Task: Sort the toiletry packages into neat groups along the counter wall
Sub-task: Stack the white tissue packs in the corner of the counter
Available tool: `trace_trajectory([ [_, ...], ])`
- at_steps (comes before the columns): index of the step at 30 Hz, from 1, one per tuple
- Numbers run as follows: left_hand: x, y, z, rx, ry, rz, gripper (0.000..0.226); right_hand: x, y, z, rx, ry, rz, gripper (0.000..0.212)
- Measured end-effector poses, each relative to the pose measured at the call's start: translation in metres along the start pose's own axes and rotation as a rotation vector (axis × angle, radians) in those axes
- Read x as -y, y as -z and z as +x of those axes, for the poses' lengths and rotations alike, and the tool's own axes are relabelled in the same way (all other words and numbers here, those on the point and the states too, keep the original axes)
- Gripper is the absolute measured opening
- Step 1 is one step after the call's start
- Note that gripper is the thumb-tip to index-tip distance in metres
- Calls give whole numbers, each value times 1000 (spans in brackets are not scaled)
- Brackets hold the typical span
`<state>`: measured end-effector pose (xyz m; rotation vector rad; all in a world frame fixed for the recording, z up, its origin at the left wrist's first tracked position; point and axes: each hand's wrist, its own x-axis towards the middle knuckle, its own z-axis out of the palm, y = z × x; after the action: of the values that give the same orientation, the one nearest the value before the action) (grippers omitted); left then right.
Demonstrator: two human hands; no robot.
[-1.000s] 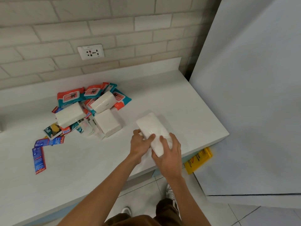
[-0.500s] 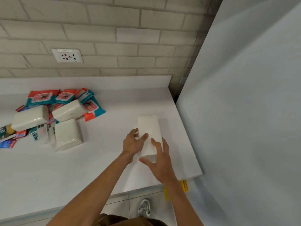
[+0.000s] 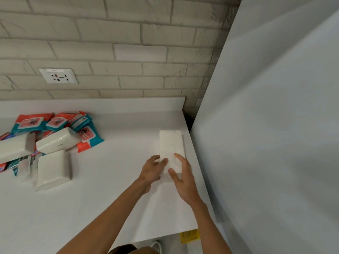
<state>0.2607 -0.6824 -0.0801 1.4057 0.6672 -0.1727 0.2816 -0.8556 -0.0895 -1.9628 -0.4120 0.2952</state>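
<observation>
A white tissue pack [image 3: 171, 143] lies lengthwise on the white counter [image 3: 113, 180], close to its right edge. My left hand [image 3: 151, 170] holds the pack's near left side with the thumb on top. Over the near right corner, my right hand [image 3: 182, 174] grips the same pack, thumb across its top. At the left lies a loose pile: teal-and-red wipe packs [image 3: 30, 123], three more white tissue packs [image 3: 56, 140] [image 3: 53, 169] [image 3: 14, 147], and small sachets [image 3: 17, 167] partly buried.
A low white backsplash [image 3: 128, 103] runs under the brick wall, with a wall socket [image 3: 58, 76] above the pile. A tall grey panel [image 3: 266, 125] stands just past the counter's right edge. Something yellow [image 3: 189, 235] lies on the floor below the front edge.
Both hands have slid the white tissue pack away from the front edge, toward the wall and the counter's right side, turning it straight. The pile has not moved.
</observation>
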Motion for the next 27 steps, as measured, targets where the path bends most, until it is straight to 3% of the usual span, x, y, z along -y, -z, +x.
trace_trajectory([
  [9, -32, -27, 41, -93, -17, 5, 54, -13, 18, 59, -72, -108, 152, 78],
  [15, -52, -38, 75, -136, -8, 30, 53, -16, 22, 92, -148, -217, 245, 71],
  [27, -89, -52, 134, -130, 13, 12, 57, -8, 35, 150, -199, -255, 176, 64],
])
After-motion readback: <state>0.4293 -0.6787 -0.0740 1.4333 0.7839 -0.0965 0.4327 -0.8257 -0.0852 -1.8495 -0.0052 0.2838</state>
